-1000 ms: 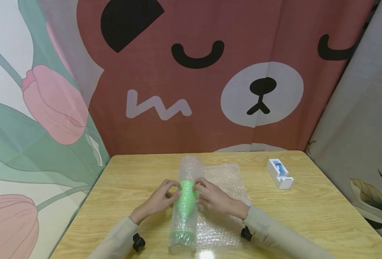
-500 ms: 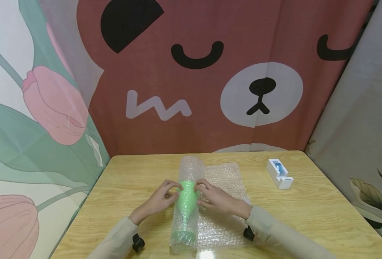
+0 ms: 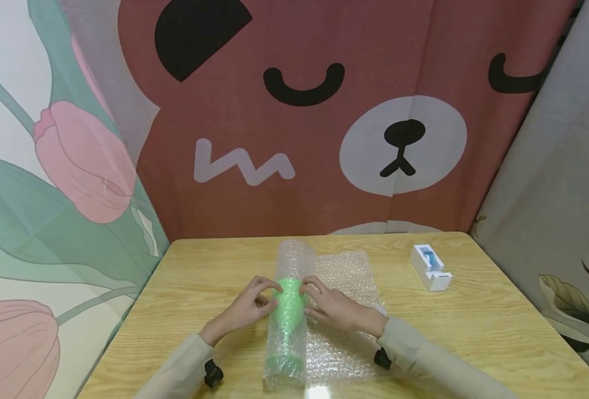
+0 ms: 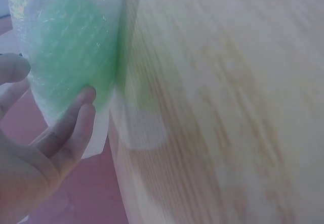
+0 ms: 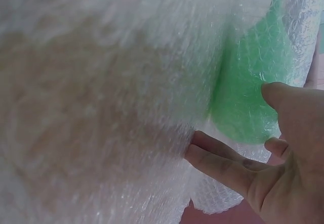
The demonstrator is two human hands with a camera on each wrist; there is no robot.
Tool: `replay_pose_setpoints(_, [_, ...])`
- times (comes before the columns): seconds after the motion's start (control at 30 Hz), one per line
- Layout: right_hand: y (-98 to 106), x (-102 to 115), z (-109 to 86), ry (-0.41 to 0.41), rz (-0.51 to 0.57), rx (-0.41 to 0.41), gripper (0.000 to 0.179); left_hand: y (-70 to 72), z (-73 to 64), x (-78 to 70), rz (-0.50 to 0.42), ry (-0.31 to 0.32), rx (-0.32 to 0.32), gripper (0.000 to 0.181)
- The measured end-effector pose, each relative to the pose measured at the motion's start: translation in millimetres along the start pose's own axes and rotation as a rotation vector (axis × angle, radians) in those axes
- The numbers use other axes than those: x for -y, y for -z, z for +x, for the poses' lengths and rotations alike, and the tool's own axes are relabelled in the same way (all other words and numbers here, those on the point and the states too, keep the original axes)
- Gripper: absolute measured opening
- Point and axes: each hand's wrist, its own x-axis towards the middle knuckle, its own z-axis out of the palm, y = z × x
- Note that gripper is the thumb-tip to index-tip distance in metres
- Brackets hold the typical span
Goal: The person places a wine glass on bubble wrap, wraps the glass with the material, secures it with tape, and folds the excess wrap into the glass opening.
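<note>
A green goblet (image 3: 290, 302), bowl towards the far side and foot towards me, lies inside a roll of clear bubble wrap (image 3: 294, 259) on the table. On the roll's left side, my left hand (image 3: 246, 303) holds it with bent fingers and thumb around the bowl. My right hand (image 3: 336, 305) grips the opposite side, thumb and index finger at the bowl. In the right wrist view, the other fingers (image 5: 223, 166) reach out over the flat part of the wrap. The left wrist view has two fingertips (image 4: 87, 95) against the wrapped bowl.
The unrolled bubble wrap sheet (image 3: 341, 349) spreads to the right of the roll, under my right hand. A white tape dispenser (image 3: 431, 268) with blue tape stands at the back right of the wooden table (image 3: 209, 260). Printed curtains (image 3: 304, 205) hang behind and beside it.
The roll has shifted very slightly to the right, turning a little, with both hands staying on it. The dispenser has not moved.
</note>
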Motion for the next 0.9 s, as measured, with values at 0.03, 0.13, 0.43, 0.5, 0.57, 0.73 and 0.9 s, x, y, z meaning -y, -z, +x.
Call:
replay_pose_setpoints(0.03, [-0.2,-0.2,-0.2,0.006,-0.009,-0.002,0.038,-0.6,0.5,1.4,-0.002,-0.001,0.0,0.026])
replay_pose_setpoints(0.13, [-0.5,-0.4,-0.9,0.02,-0.022,-0.013,0.038,-4.6,2.5,13.2,0.014,-0.006,-0.007,0.027])
replay_pose_setpoints(0.43, [0.4,0.4,-3.2,-0.002,0.052,-0.031,0.037,-10.3,6.7,41.2,0.049,-0.027,-0.003,0.026])
replay_pose_setpoints(0.5, [0.6,0.9,-3.2,-0.011,0.074,-0.033,0.037,-9.2,6.8,42.1,0.038,-0.028,0.004,0.025])
replay_pose_setpoints(0.57, [0.8,1.1,-2.8,-0.028,0.089,-0.028,0.037,-8.2,7.0,42.0,0.036,-0.028,0.006,0.025])
replay_pose_setpoints(0.73, [0.6,1.2,-0.1,-0.076,0.127,0.002,0.034,-6.5,7.9,39.7,0.06,-0.032,-0.003,0.026])
replay_pose_setpoints(0.9, [0.4,2.0,0.6,-0.094,0.141,0.021,0.035,-6.6,6.7,39.3,0.072,-0.047,0.003,0.027])
